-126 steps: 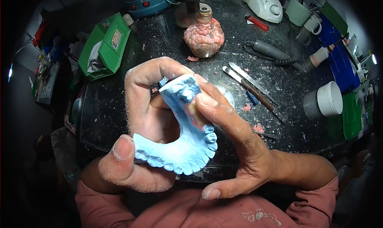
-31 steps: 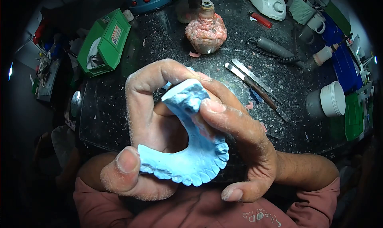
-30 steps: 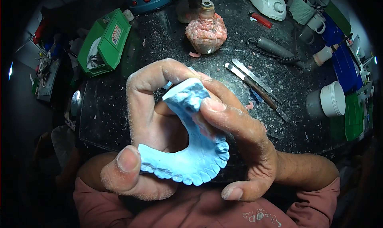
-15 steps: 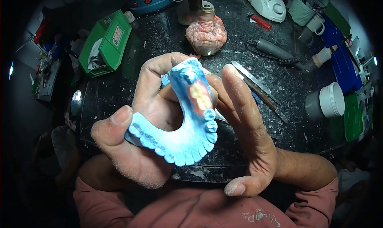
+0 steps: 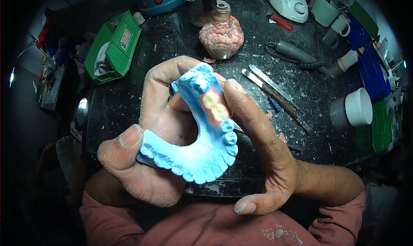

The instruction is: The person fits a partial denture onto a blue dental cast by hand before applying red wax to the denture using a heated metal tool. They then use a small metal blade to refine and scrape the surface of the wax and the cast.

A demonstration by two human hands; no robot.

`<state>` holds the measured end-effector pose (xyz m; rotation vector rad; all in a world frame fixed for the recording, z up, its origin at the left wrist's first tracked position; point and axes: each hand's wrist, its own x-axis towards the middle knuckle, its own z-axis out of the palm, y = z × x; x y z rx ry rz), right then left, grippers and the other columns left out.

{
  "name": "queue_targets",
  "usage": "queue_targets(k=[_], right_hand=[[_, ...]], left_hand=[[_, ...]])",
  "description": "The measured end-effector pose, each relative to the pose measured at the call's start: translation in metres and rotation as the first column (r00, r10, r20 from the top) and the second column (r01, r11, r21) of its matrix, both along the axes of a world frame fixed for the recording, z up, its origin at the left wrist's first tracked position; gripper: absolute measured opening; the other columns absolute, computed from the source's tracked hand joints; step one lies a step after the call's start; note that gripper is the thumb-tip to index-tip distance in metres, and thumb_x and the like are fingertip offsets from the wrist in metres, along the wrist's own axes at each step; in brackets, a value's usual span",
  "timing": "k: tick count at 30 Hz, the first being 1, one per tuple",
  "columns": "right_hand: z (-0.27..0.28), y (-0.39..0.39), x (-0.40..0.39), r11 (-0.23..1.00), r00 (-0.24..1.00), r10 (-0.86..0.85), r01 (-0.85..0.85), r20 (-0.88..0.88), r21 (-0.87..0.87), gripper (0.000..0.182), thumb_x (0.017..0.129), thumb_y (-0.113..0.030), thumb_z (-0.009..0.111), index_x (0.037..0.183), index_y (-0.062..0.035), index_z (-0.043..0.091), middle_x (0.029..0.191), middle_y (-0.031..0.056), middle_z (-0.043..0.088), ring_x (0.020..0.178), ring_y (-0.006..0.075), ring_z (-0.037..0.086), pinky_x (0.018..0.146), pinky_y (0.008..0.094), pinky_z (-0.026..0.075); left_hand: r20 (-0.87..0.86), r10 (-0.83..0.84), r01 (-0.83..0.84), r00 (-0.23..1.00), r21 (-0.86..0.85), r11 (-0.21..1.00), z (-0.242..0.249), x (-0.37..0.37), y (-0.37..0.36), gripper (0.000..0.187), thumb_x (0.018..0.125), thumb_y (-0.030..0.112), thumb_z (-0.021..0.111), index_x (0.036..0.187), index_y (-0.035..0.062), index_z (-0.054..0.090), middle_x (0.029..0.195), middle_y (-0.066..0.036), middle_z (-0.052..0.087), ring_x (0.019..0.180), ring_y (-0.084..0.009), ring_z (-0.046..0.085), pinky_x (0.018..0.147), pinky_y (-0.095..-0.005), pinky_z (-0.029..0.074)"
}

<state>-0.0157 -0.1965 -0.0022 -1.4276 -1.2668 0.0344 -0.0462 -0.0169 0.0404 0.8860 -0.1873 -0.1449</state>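
A blue plaster dental cast (image 5: 183,153) of a lower jaw is tilted up toward me, its curve of front teeth pointing down. My left hand (image 5: 146,173) grips it from behind, thumb on the left end and fingers bent round the far end. Two yellowish false teeth (image 5: 215,106) in pink wax or gum material sit on the cast's right arm. My right hand (image 5: 271,147) is open beside them, its index fingertip right at their outer edge and its thumb stretched out well below. The other right fingers are mostly hidden behind the cast.
Beyond my hands stands a wax-crusted spirit lamp (image 5: 221,37). Right of it lie a wooden-handled wax knife (image 5: 275,97), a metal blade (image 5: 269,80), a grey handpiece (image 5: 294,52) and a red lighter (image 5: 282,23). A green bin (image 5: 114,48) stands left, a white tub (image 5: 358,109) right.
My right index finger has bent in from standing away to the side of the false teeth. The cast has dipped slightly toward me, and the knife's tip now shows.
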Motion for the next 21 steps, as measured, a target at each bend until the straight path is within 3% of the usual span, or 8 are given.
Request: queue_targets(k=[3,4,5,11,13,14,16,21], right_hand=[[0.000,-0.008,0.004,0.981,0.981,-0.190,0.191,-0.036,0.027,0.108,0.074,-0.039,0.080,0.146,0.0067,0.013,0.144,0.0246,0.030,0.135,0.0309,0.035,0.111,0.0433,0.029],[0.010,-0.013,-0.003,0.960,0.947,-0.278,0.281,-0.163,-0.006,0.093,0.077,-0.031,0.080,0.141,0.0037,0.023,0.132,0.0190,0.041,0.126,0.0247,0.046,0.101,0.0385,0.041],[0.011,-0.013,-0.005,0.958,0.923,-0.268,0.286,-0.277,0.024,0.084,0.078,-0.026,0.079,0.138,0.0032,0.028,0.127,0.0169,0.046,0.119,0.0219,0.051,0.093,0.0329,0.047],[0.023,-0.013,-0.005,0.970,0.874,-0.162,0.227,-0.459,0.090,0.060,0.081,-0.012,0.074,0.129,0.0053,0.042,0.122,0.0147,0.050,0.102,0.0147,0.057,0.079,0.0254,0.052],[0.028,-0.017,0.001,0.939,0.894,-0.341,0.339,-0.292,-0.059,0.042,0.084,-0.008,0.069,0.119,0.0065,0.051,0.111,0.0129,0.058,0.092,0.0124,0.060,0.071,0.0234,0.052],[0.038,-0.024,0.005,0.948,0.731,-0.286,0.310,-0.620,-0.072,0.028,0.087,-0.010,0.066,0.109,0.0062,0.057,0.095,0.0085,0.064,0.080,0.0095,0.061,0.064,0.0205,0.050],[0.033,-0.031,0.022,0.892,0.771,-0.430,0.442,-0.470,-0.092,0.021,0.092,-0.016,0.063,0.100,0.0036,0.064,0.083,0.0039,0.066,0.068,0.0055,0.060,0.057,0.0185,0.048],[0.041,-0.048,0.036,0.823,0.742,-0.566,0.487,-0.359,-0.292,0.025,0.090,-0.019,0.064,0.105,0.0008,0.068,0.079,0.0039,0.068,0.061,0.0025,0.059,0.043,0.0146,0.042]], left_hand=[[0.043,0.067,-0.071,0.997,0.089,0.993,0.001,0.003,-0.004,0.085,0.073,0.044,0.062,0.141,0.0055,0.027,0.117,-0.013,0.047,0.109,-0.0233,0.054,0.090,-0.0336,0.050],[0.030,0.126,-0.127,0.992,0.056,0.990,-0.001,0.004,-0.013,0.079,0.079,0.030,0.060,0.143,0.0019,0.023,0.113,-0.014,0.047,0.100,-0.0206,0.054,0.079,-0.0303,0.052],[0.220,0.059,-0.091,0.974,0.139,0.986,-0.010,0.009,-0.009,0.076,0.083,0.023,0.057,0.143,-0.0025,0.018,0.109,-0.014,0.047,0.095,-0.0182,0.053,0.081,-0.0307,0.050],[0.278,0.128,-0.234,0.952,0.391,0.890,-0.011,0.005,-0.017,0.061,0.089,0.010,0.053,0.141,-0.0033,0.023,0.114,-0.011,0.047,0.104,-0.0156,0.051,0.095,-0.0296,0.042],[0.332,0.140,-0.238,0.933,0.275,0.932,-0.024,0.006,-0.024,0.057,0.090,0.005,0.053,0.140,-0.0048,0.027,0.122,-0.014,0.048,0.110,-0.0186,0.052,0.098,-0.0317,0.042],[0.300,0.068,-0.160,0.951,0.295,0.942,-0.023,0.007,-0.025,0.059,0.090,0.006,0.053,0.141,-0.0060,0.025,0.127,-0.016,0.046,0.113,-0.0202,0.052,0.099,-0.0333,0.043],[0.285,-0.052,-0.038,0.957,0.303,0.952,-0.026,0.007,-0.031,0.064,0.091,0.005,0.051,0.145,-0.0089,0.019,0.139,-0.021,0.040,0.122,-0.0242,0.050,0.100,-0.0366,0.045],[0.162,-0.119,0.032,0.980,0.458,0.888,-0.036,0.000,-0.031,0.052,0.097,0.005,0.049,0.144,-0.0052,0.029,0.124,-0.022,0.056,0.108,-0.0241,0.060,0.093,-0.0347,0.048]])
